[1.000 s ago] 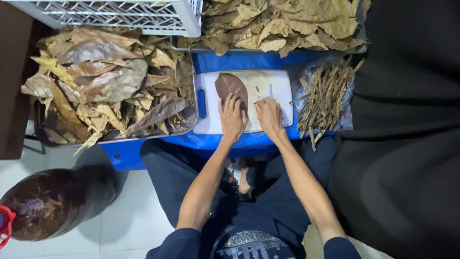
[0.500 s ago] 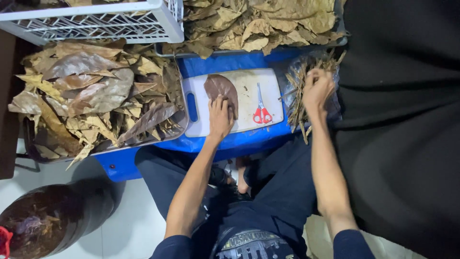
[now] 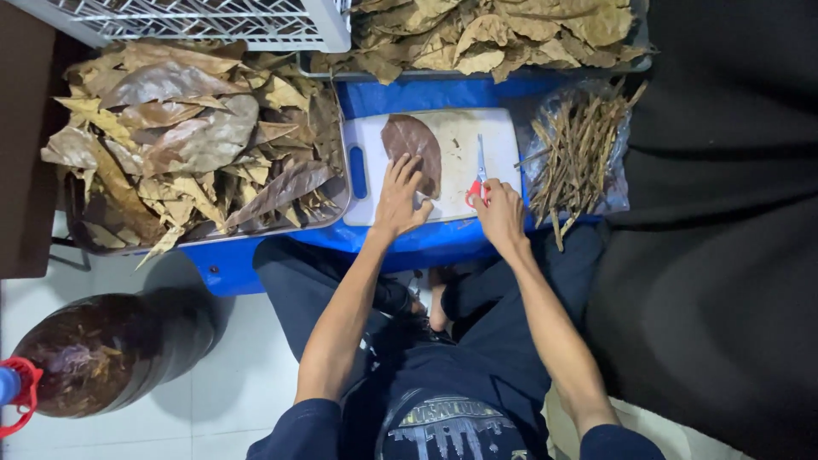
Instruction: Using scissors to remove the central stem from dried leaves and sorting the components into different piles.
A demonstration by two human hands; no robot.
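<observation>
From the head camera, looking straight down: a white cutting board (image 3: 456, 128) lies on a blue worktop (image 3: 426, 92) in front of the seated person. On the board's left half rests a single brown dried leaf (image 3: 411, 146), roughly oval, its long axis running away from the person.

The left hand (image 3: 399, 198) lies flat with the fingers spread, the fingertips pressing on the near edge of the leaf and the palm over the board's near rim. Its grip is released: nothing is clasped, the hand only pins the leaf down.

The right hand (image 3: 501, 215) sits at the board's near right edge, just beside the left hand but apart from it. Its fingers are curled about the red handles of a pair of scissors (image 3: 478, 177), whose metal blades point away from the person across the bare right half of the board. The blades lie beside the leaf, not touching it.

To the right of the board, a clear plastic sheet holds a pile of thin leaf stems (image 3: 579, 153). To the left, a metal tray (image 3: 336, 200) is heaped with dried leaves (image 3: 187, 136); another heap (image 3: 494, 30) lies beyond the board. A white wire crate (image 3: 213, 21) stands at the top left, and a dark bag of leaf scraps (image 3: 94, 353) sits on the pale floor at lower left.
</observation>
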